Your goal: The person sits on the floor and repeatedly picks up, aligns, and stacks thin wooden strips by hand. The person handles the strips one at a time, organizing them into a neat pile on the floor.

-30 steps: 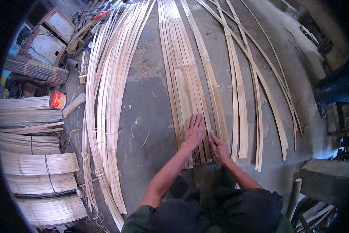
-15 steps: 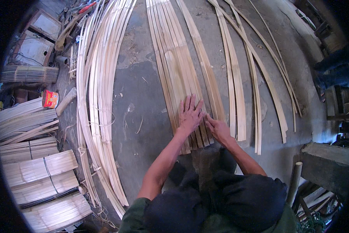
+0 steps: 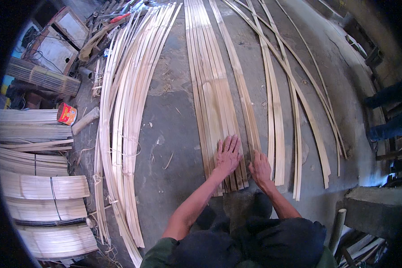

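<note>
Long pale split-bamboo strips lie side by side in a flat row on the floor in front of me. My left hand rests flat over the near part of this row, its fingers stretched forward. Just right of the row runs a separate narrow bamboo strip. At its near end my right hand is closed, fingers curled around the strip's tip; part of the grip is hidden.
More loose strips fan out to the right, some crossing. A large strip bundle lies left. Tied stacks, a red tin and a short log stand farther left. A concrete block sits at right.
The view has tilted, so everything sits lower in the picture. My right hand has shifted from the row's edge rightward to the separate strip's end. My left hand stays flat on the row.
</note>
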`<state>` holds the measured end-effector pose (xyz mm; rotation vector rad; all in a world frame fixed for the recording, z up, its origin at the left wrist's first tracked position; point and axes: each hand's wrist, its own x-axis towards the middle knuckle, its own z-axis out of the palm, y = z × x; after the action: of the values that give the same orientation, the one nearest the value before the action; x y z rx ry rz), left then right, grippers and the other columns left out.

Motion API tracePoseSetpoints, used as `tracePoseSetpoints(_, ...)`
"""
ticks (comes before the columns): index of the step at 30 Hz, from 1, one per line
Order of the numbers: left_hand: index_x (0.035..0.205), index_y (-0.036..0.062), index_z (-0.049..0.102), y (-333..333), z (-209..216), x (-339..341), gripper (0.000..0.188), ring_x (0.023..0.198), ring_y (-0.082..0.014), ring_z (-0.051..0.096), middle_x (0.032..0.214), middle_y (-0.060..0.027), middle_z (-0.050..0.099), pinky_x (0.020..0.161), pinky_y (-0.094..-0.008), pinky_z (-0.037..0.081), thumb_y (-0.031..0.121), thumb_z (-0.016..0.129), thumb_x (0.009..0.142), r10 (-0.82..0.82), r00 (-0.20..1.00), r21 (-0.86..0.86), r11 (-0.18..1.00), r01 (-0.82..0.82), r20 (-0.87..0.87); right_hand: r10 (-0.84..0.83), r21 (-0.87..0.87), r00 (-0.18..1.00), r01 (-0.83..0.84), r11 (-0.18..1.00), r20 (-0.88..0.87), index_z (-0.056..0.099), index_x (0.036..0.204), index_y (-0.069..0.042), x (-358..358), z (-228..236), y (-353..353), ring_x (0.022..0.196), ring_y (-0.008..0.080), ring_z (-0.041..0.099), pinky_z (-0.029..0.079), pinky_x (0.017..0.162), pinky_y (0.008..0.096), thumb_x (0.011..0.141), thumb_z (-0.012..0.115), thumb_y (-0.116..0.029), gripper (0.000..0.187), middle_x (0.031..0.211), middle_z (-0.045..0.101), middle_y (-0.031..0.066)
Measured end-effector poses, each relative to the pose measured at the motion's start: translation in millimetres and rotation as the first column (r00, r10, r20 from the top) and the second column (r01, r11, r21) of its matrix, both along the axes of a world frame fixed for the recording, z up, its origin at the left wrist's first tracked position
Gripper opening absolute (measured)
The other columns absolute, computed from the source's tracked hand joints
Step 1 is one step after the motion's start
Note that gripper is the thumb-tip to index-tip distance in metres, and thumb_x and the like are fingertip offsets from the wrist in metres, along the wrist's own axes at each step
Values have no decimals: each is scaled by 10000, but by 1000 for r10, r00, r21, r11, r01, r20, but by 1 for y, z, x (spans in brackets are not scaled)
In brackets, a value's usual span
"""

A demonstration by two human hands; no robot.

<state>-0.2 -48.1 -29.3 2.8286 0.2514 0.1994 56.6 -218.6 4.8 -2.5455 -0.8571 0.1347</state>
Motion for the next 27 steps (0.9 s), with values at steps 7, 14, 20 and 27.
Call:
tracePoseSetpoints(7, 1520, 66, 285, 0, 6, 1, 658, 1479, -296, 192, 1591, -105, 251, 1188, -539, 103, 372, 460, 963, -3, 1000, -7, 1000, 3, 22, -116, 360, 989, 143, 922, -95, 542, 1222, 5, 16, -10, -22, 858, 342, 636, 503, 751, 425, 907, 581, -96, 333, 949, 632, 225)
tracePoseSetpoints(14, 1514, 81, 307, 2, 5, -3, 645, 1490, -262, 166, 1603, -88, 226, 1200, -524, 64, 391, 457, 968, 11, 1000, 0, 1000, -11, 3, -207, 442, 946, 301, 845, -248, 563, 1148, -7, 0, 42, -1, 601, 181, 573, 469, 554, 323, 1010, 516, -185, 230, 687, 592, 72)
tracePoseSetpoints(20, 1513, 84, 312, 0, 11, -1, 641, 1490, -254, 168, 1599, -85, 238, 1202, -512, 57, 393, 454, 969, 18, 998, -13, 1000, -19, -57, -184, 452, 839, 446, 773, -512, 491, 1395, -49, -6, -3, 0, 628, 77, 476, 424, 559, 240, 1021, 530, -191, 403, 712, 522, -18)
tracePoseSetpoints(27, 1511, 81, 312, 1, 10, -2, 638, 1489, -252, 174, 1598, -85, 242, 1200, -510, 61, 392, 454, 972, 29, 999, -23, 999, -30, -17, -101, 334, 837, 322, 886, -537, 508, 1417, -109, -17, -23, 6, 642, 77, 451, 417, 587, 244, 1013, 542, -176, 411, 722, 497, -27)
